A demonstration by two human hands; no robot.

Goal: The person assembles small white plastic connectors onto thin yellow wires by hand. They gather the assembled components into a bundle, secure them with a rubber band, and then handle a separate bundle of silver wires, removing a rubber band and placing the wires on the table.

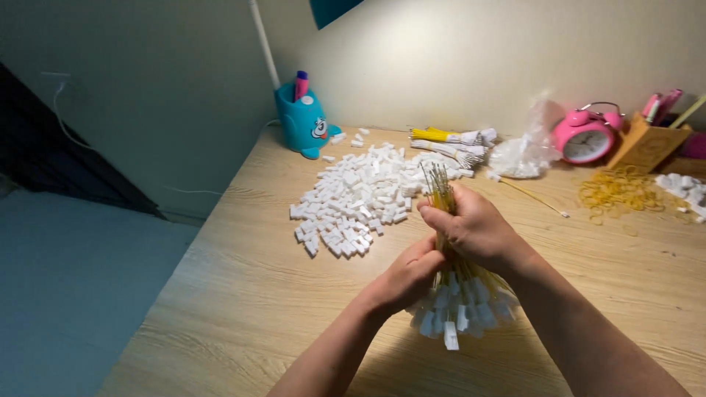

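Note:
My right hand [474,228] grips a thick bundle of thin yellow wires [441,192] near its upper end. My left hand [406,277] clasps the same bundle just below. White plastic connectors [462,312] hang in a cluster from the bundle's lower end, toward me. The bare wire tips stick up above my right hand. A large heap of loose white connectors [360,198] lies on the wooden table [243,294] just beyond my hands.
Finished wire bundles [452,143] lie at the back, beside a clear plastic bag [523,153]. A blue cartoon lamp base [303,121], a pink alarm clock [586,137], a wooden pen holder [647,143], yellow rubber bands [618,190] and more connectors [687,190] stand around. One single wire [533,197] lies loose.

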